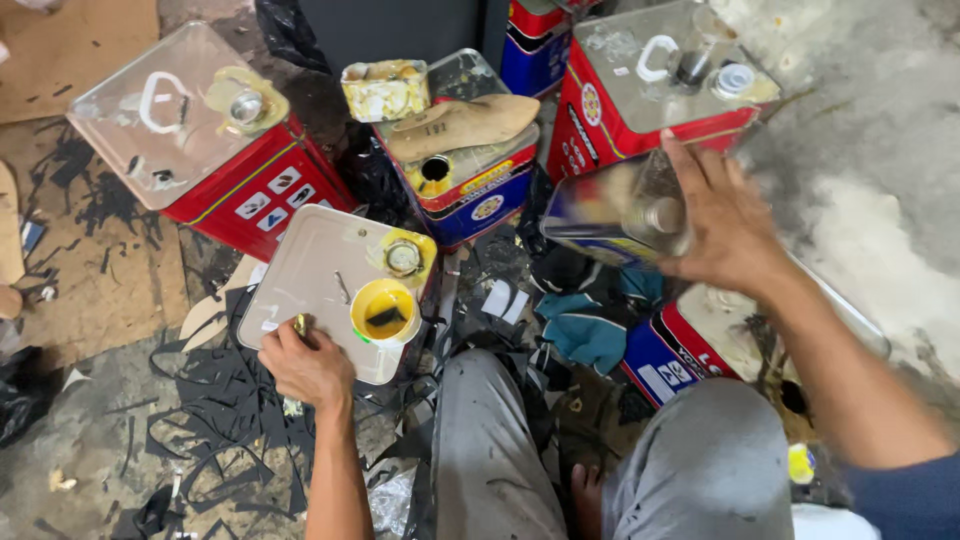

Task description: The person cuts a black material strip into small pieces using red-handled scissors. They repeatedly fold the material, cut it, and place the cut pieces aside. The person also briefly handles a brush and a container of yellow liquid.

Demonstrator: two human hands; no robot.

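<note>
Tilted tin (610,210): a rectangular metal can with blue and red printed sides, blurred in the head view. It is held off the floor at the right of centre, leaning over, with its round capped spout facing the camera. The right hand (725,225) grips it from the right side, fingers (690,165) spread and wrapped over its upper edge.

Left hand (310,365): curled closed at the near edge of a grey-topped tin (310,270) that stands on the floor. A small yellowish item shows just above the knuckles; what it is cannot be told.

Yellow cup (385,312): stands on the grey-topped tin, just beside the left hand, not touching it. It holds a yellow liquid with a dark piece lying in it. Behind the cup, the tin's round cap (403,257) sits in a yellow-stained corner.

Surrounding items:
- Red tin (215,140) with a white handle, upper left, standing tilted on the floor.
- Blue tin (470,180), centre, with a tan shoe insole (465,122) lying across its top and a small stained square can (385,90) just beside it.
- Second red tin (640,90), upper right, behind the tilted tin.
- Teal cloth (590,325) on the floor below the tilted tin.
- Black offcut strips (215,420) scattered on the concrete floor (860,190) near the left hand.
- The person's knees in grey trousers (500,450) fill the lower centre.
</note>
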